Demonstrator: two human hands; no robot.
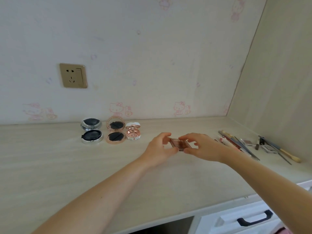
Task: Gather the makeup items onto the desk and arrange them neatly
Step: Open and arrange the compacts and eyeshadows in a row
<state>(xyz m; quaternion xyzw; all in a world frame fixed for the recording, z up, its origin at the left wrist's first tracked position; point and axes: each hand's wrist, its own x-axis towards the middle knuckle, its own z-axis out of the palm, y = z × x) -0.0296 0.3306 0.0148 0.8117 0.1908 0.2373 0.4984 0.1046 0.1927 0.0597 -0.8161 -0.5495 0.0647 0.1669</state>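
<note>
Brown and see-through, a small palette (180, 144) is sitting between both hands just above the desk (84, 166), near its middle. The left hand (159, 149) is pinching its left end, thumb on the near edge and fingers on the far edge. The right hand (200, 146) is holding the right end the same way, so each grip is narrow and closed on the palette.

Left of the hands, by the far wall, three open compacts are standing in a row: a silver compact (91, 133) with black pads, a gold compact (115, 130) with its mirror lid up, and a white compact (133, 133) with a rose-gold inside. They are sitting just beside one another.

Right of the hands, brushes (244, 146) and pencils are lying loosely together, with a few small pans (248, 142) among them. A wall socket (73, 75) is showing above the compacts, and a drawer (253, 220) with a dark handle is sitting below the desk's near right edge.
</note>
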